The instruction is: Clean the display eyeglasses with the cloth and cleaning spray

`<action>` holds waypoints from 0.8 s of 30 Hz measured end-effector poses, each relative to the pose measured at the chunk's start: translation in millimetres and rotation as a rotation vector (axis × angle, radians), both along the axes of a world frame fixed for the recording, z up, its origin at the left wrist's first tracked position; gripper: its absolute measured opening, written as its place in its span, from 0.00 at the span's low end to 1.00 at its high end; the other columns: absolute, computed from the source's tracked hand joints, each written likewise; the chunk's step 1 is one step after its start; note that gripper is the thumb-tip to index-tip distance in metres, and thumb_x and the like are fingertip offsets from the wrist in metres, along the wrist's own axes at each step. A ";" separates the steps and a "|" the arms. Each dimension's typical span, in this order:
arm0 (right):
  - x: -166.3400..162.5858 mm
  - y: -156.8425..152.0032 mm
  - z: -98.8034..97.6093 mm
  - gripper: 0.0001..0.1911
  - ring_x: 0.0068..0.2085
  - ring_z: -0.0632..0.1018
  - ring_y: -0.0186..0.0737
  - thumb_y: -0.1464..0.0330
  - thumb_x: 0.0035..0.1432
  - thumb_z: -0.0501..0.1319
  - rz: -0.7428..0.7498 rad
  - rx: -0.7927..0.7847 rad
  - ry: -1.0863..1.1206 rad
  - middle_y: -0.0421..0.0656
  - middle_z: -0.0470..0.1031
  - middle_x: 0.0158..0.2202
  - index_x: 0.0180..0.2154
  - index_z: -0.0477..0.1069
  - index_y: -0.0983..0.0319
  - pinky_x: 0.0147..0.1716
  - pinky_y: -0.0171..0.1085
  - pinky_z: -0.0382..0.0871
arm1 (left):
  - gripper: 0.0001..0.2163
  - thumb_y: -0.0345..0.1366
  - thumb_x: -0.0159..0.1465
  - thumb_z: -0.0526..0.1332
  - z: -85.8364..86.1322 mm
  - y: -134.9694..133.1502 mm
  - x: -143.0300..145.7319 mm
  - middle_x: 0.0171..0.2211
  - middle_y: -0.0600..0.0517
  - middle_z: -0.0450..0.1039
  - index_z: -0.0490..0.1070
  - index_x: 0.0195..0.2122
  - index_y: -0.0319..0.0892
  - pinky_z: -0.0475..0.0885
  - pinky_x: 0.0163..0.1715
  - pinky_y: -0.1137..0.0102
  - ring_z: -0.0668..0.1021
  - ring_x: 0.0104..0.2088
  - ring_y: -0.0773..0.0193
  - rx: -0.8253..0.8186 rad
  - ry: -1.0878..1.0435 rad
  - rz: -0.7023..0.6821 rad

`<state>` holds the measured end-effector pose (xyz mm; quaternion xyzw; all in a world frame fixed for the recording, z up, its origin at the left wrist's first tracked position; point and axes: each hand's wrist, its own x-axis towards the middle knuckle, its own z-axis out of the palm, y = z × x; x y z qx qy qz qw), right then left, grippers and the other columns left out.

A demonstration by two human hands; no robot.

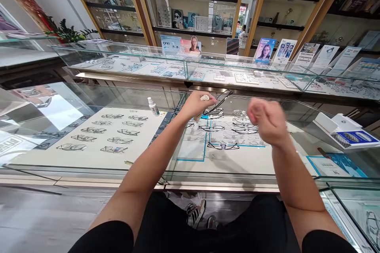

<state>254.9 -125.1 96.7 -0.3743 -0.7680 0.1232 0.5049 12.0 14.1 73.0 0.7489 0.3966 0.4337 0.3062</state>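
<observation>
My left hand (198, 104) is closed around a pale cleaning cloth (204, 98) and a pair of dark-framed glasses (221, 98), held above the glass counter (89, 170). My right hand (265, 120) hovers to the right of them, blurred by motion, fingers curled loosely; nothing shows in it. A small white spray bottle (153, 106) stands on the counter top left of my left hand. Several pairs of glasses (223, 146) lie on trays inside the case below both hands.
Rows of glasses (102, 132) fill the left tray under the glass. A white case and leaflets (347, 132) sit on the counter at right. A second display counter (190, 69) and wall shelves stand behind. My knees and a shoe (196, 211) show below.
</observation>
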 end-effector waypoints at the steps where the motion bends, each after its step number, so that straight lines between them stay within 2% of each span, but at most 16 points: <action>1: -3.7 15.7 -8.5 0.36 0.23 0.66 0.36 0.41 0.76 0.50 -0.002 -0.027 0.011 0.39 0.64 0.20 0.23 0.63 0.57 0.28 0.41 0.61 | 0.10 0.44 0.59 0.72 -9.4 0.8 -1.3 0.32 0.49 0.84 0.86 0.33 0.42 0.72 0.43 0.64 0.80 0.35 0.59 -0.029 -0.053 0.019; 3: -10.3 48.2 -30.6 0.39 0.22 0.62 0.35 0.37 0.73 0.49 0.000 -0.131 0.039 0.38 0.59 0.18 0.20 0.59 0.57 0.27 0.41 0.55 | 0.13 0.46 0.56 0.73 -27.3 2.3 -1.2 0.29 0.50 0.82 0.85 0.33 0.41 0.70 0.36 0.66 0.77 0.31 0.61 -0.109 -0.165 0.051; 5: -14.4 73.7 -54.2 0.39 0.24 0.62 0.35 0.34 0.71 0.50 0.019 -0.214 0.092 0.37 0.59 0.19 0.21 0.59 0.57 0.28 0.41 0.55 | 0.14 0.48 0.53 0.75 -42.2 3.4 1.5 0.29 0.50 0.82 0.85 0.31 0.41 0.68 0.33 0.68 0.76 0.30 0.63 -0.181 -0.291 0.071; 8: -16.2 90.6 -81.5 0.32 0.27 0.63 0.36 0.38 0.72 0.54 0.059 -0.243 0.118 0.37 0.64 0.25 0.32 0.72 0.58 0.30 0.40 0.55 | 0.16 0.47 0.48 0.78 -56.7 3.2 6.5 0.39 0.47 0.85 0.84 0.31 0.41 0.70 0.36 0.69 0.78 0.35 0.62 -0.260 -0.432 0.033; 10: -16.2 92.0 -92.3 0.28 0.28 0.62 0.36 0.41 0.73 0.57 0.070 -0.268 0.104 0.36 0.65 0.27 0.42 0.76 0.59 0.31 0.39 0.54 | 0.17 0.48 0.48 0.79 -61.4 1.3 8.6 0.39 0.47 0.85 0.84 0.32 0.41 0.67 0.32 0.69 0.77 0.33 0.64 -0.304 -0.461 0.013; 14: -18.3 91.9 -102.1 0.25 0.30 0.64 0.37 0.45 0.73 0.60 0.095 -0.309 0.102 0.38 0.71 0.31 0.47 0.78 0.59 0.31 0.39 0.55 | 0.18 0.50 0.50 0.78 -63.6 -3.3 10.5 0.28 0.51 0.79 0.84 0.33 0.42 0.60 0.27 0.69 0.70 0.27 0.66 -0.327 -0.454 0.028; 16: -20.5 93.3 -104.0 0.25 0.30 0.64 0.36 0.45 0.72 0.60 0.113 -0.325 0.126 0.38 0.72 0.32 0.47 0.79 0.59 0.32 0.39 0.55 | 0.18 0.50 0.50 0.78 -63.8 -4.5 11.6 0.30 0.50 0.79 0.83 0.33 0.42 0.62 0.28 0.69 0.73 0.29 0.65 -0.338 -0.470 0.012; 21: -24.8 94.1 -107.0 0.23 0.28 0.61 0.36 0.45 0.69 0.64 0.142 -0.361 0.178 0.34 0.62 0.26 0.44 0.76 0.57 0.31 0.39 0.54 | 0.21 0.50 0.44 0.81 -66.5 -5.9 16.1 0.31 0.50 0.81 0.83 0.33 0.42 0.64 0.30 0.69 0.74 0.30 0.65 -0.408 -0.519 -0.038; 24: -26.6 92.0 -108.4 0.22 0.27 0.61 0.36 0.44 0.67 0.66 0.105 -0.349 0.172 0.33 0.61 0.24 0.39 0.73 0.57 0.30 0.39 0.54 | 0.22 0.51 0.44 0.82 -68.3 -6.6 17.6 0.33 0.48 0.82 0.83 0.33 0.42 0.65 0.29 0.69 0.76 0.32 0.63 -0.414 -0.478 -0.058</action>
